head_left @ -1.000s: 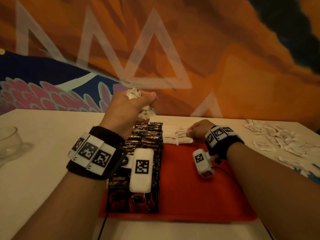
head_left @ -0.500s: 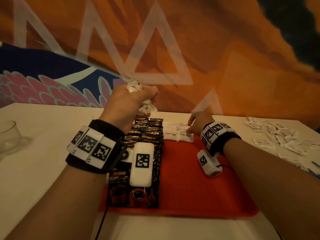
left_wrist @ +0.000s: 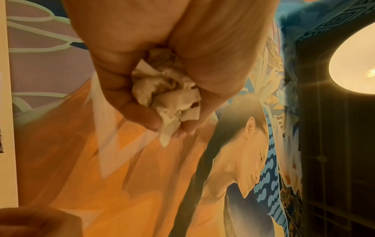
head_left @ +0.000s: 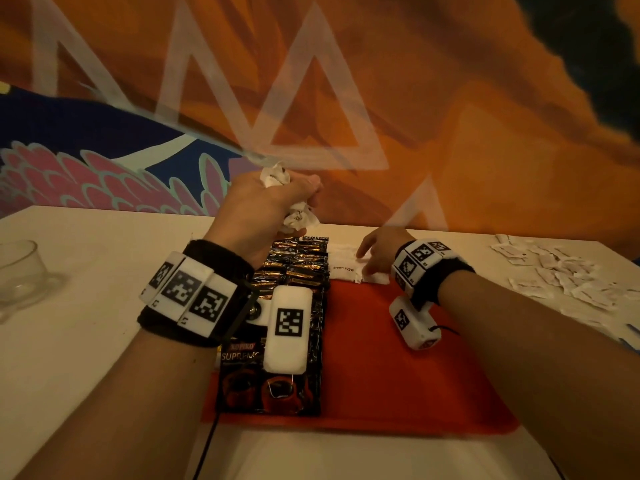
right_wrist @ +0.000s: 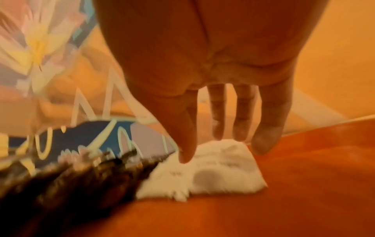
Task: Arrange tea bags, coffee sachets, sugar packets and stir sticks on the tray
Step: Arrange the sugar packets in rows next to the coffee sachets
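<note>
A crumpled bunch of white sugar packets (left_wrist: pixel 170 96) is gripped in the raised left hand (head_left: pixel 263 209). Below the right hand (head_left: pixel 381 252), its fingers (right_wrist: pixel 265 128) straight and spread, white packets (head_left: pixel 346 268) are touched on the red tray (head_left: pixel 398 375), beside dark coffee sachets (head_left: pixel 298 268).

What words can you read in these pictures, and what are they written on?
"brown sugar": on the white sugar packet at the far end of the red tray.
"KOPIKO": partly hidden, on the nearest black coffee sachet.
"SUPREMO": last letter hidden, on the same sachet.
Print on the crumpled packets in the left hand: too blurred.
Loose white packets on the table: too small.
</note>
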Motion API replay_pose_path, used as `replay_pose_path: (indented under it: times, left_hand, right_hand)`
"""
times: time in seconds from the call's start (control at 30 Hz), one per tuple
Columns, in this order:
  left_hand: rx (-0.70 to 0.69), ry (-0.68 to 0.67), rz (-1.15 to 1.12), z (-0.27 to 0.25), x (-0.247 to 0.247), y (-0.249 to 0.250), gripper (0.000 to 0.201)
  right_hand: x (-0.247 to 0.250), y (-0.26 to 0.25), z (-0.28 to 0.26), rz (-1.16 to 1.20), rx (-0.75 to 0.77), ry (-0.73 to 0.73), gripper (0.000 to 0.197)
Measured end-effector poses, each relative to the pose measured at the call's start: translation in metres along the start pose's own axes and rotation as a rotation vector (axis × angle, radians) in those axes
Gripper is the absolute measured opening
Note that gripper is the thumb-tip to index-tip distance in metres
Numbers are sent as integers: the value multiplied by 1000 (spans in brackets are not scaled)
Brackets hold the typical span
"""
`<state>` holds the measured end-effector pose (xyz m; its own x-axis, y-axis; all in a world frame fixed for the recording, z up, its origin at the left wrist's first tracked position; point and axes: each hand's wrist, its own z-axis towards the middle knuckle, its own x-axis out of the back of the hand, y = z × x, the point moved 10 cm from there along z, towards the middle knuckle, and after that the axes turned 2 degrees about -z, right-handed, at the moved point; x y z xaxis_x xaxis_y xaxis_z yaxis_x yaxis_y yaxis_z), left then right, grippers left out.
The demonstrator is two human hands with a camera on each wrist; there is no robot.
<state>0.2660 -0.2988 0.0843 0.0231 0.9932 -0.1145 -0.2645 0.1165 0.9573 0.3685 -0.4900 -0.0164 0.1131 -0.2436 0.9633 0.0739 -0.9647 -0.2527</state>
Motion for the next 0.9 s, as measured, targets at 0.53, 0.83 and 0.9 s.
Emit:
replay_pose_path:
  times: [0.53, 0.83, 0.9]
  left_hand:
    - [143, -110, -267, -2, -19, -15, 33]
    - [98, -119, -305, -1, -22, -13, 13]
    - [40, -72, -259, 3, -13, -10, 12]
  right_hand:
    - [82, -92, -123, 903, 503, 359, 22]
    - [63, -72, -106, 1353, 377, 141, 11]
    - [63, -68, -105, 1458, 352, 93, 13]
